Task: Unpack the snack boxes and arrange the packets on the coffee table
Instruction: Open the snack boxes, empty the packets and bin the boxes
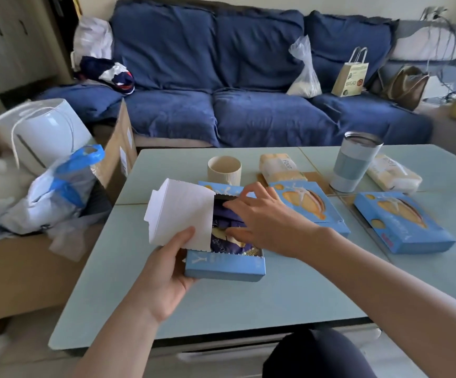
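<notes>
A blue snack box (224,266) lies open on the pale coffee table (248,304), its white lid flap (180,214) folded up to the left. My left hand (166,271) grips the box's near left corner, thumb on the flap. My right hand (259,216) reaches into the box, fingers on the dark purple packets (225,242) inside; whether it holds one I cannot tell. Two more blue snack boxes, one (311,205) in the middle and one (401,222) at the right, lie closed on the table.
A beige ribbed cup (224,169), a grey lidded tumbler (355,162) and two tissue packs (281,167) (393,173) stand behind the boxes. A cardboard carton (117,156) with bags and a white appliance (44,132) sits left of the table. A blue sofa (248,91) is beyond.
</notes>
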`<state>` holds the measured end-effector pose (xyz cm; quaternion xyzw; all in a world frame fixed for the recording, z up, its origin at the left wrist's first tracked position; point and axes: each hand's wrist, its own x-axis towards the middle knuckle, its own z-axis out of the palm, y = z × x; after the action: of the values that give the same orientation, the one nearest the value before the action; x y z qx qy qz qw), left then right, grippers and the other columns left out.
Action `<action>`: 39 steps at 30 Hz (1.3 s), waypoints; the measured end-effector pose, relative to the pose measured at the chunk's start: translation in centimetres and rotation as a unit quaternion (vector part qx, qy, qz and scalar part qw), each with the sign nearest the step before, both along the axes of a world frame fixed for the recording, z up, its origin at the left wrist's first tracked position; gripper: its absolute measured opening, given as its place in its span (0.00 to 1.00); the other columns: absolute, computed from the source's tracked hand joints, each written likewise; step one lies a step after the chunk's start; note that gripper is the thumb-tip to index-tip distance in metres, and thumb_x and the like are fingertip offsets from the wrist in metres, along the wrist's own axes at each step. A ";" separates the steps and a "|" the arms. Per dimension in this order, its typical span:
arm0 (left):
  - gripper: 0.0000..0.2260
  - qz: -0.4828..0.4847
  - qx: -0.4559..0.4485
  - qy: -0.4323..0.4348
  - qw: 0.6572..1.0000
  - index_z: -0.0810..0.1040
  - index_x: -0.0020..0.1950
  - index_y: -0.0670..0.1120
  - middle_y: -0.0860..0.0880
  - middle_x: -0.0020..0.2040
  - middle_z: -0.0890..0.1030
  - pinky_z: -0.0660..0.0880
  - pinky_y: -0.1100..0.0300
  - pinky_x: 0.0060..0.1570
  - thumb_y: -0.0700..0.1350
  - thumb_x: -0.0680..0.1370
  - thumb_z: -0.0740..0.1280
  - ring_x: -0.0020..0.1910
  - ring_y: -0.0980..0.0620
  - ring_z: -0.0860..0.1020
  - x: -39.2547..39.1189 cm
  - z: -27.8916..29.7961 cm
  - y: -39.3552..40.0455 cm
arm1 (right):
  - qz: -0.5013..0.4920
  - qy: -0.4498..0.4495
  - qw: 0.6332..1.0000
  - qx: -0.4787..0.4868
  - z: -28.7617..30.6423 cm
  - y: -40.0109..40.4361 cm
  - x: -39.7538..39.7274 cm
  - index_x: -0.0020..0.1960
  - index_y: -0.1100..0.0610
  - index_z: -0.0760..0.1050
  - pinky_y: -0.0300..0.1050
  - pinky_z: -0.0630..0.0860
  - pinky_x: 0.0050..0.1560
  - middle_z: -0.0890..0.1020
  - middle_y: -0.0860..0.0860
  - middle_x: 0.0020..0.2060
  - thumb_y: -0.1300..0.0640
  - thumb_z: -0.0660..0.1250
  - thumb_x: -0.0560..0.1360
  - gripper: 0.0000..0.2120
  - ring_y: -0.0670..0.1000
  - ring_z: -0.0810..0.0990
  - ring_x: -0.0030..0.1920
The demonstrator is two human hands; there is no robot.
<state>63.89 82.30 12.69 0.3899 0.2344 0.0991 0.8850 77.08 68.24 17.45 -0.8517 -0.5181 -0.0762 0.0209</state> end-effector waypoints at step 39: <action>0.15 0.116 -0.017 0.008 0.993 0.77 0.65 0.44 0.43 0.57 0.83 0.79 0.43 0.53 0.41 0.78 0.66 0.56 0.43 0.80 0.4 -3.2 3.2 | -0.019 0.138 0.974 0.178 -2.5 3.9 2.8 0.49 0.59 0.72 0.52 0.74 0.36 0.80 0.56 0.38 0.54 0.62 0.79 0.07 0.60 0.75 0.37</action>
<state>64.29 85.48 9.51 0.3460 0.2870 0.1942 0.8719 79.87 72.10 14.97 -0.8465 -0.4718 -0.0494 0.2417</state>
